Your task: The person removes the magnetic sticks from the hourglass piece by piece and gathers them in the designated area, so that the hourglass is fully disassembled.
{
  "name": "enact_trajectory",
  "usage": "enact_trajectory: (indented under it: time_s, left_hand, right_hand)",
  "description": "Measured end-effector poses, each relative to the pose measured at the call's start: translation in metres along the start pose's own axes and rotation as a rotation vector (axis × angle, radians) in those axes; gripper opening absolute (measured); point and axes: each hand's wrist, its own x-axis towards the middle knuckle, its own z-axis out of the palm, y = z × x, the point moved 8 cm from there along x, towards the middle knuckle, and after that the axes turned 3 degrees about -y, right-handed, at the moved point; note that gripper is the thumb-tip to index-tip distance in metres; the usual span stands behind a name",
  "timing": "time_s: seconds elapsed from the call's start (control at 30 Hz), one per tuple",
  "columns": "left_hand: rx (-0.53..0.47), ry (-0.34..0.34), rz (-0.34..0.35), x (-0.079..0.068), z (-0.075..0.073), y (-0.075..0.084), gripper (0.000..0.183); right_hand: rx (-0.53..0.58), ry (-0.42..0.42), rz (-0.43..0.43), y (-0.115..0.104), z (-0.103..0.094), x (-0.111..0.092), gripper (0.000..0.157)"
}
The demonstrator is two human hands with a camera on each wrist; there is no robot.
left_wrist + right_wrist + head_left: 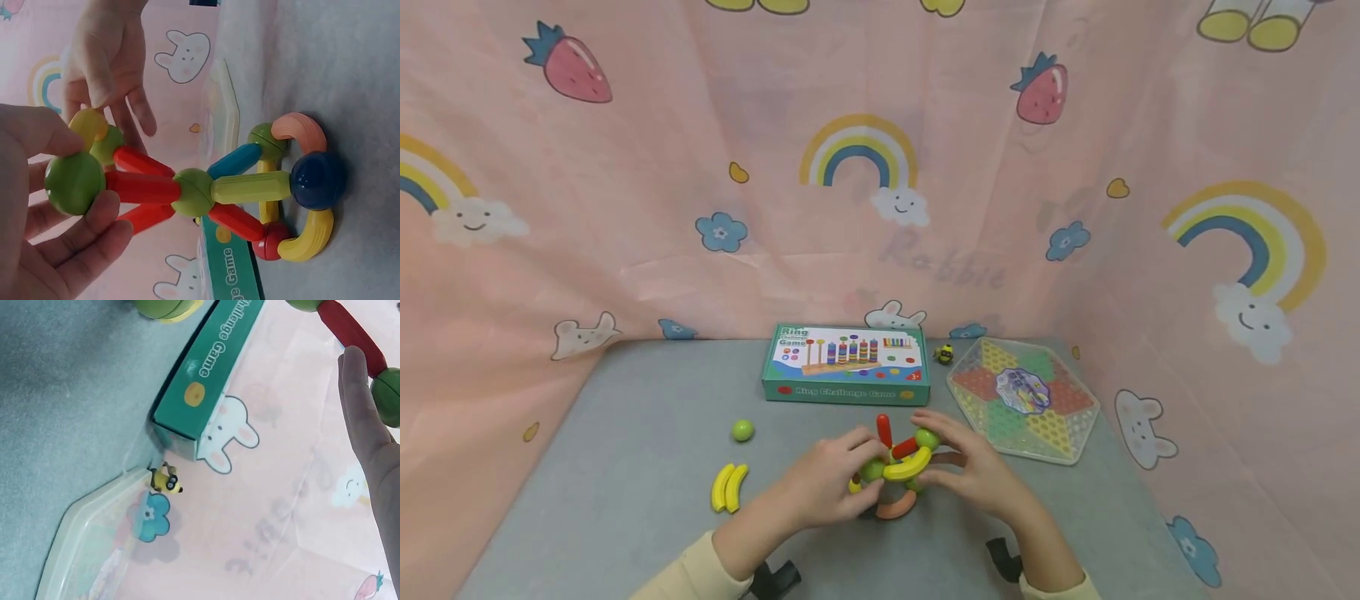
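Observation:
A toy of colored rods and balls stands on the table. It has a middle green ball (192,192) with red rods (142,187) rising from it. Below are a dark blue ball (317,180), a red ball (270,241) and an orange curved rod (897,506). My left hand (831,479) pinches an upper green ball (75,184) between thumb and fingers. A yellow curved rod (907,467) spans from that ball to another green ball (927,439). My right hand (981,471) is around this second ball, its fingers fairly straight; its grip is partly hidden.
On the left lie a loose green ball (742,430) and two yellow curved rods (730,488). Behind the toy are a green Ring Challenge Game box (846,364), a small yellow-and-black figure (944,354) and a clear hexagonal game board (1022,400). A pink patterned cloth (865,267) hangs behind.

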Motion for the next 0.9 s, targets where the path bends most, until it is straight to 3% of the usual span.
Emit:
enact_trajectory:
  time_s: [0.13, 0.37, 0.67, 0.77, 0.9]
  left_hand:
    - [0.002, 0.033, -0.016, 0.002, 0.004, 0.0, 0.021]
    - [-0.021, 0.071, -0.083, 0.003, 0.007, -0.005, 0.021]
    - [-0.022, 0.108, -0.097, 0.004, 0.004, -0.005, 0.015]
    - [-0.083, 0.111, -0.13, 0.003, 0.004, -0.008, 0.016]
    - [-0.248, 0.093, -0.226, 0.002, 0.006, -0.017, 0.017]
  right_hand:
    - [-0.013, -0.007, -0.013, -0.003, 0.0, -0.001, 0.064]
    - [-0.052, -0.006, -0.029, -0.003, 0.001, 0.0, 0.032]
    - [-0.061, -0.017, -0.035, -0.002, 0.001, 0.002, 0.022]
    - [-0.057, -0.021, -0.038, -0.002, 0.001, 0.002, 0.021]
    - [-0.045, -0.029, -0.033, -0.002, 0.002, 0.002, 0.024]
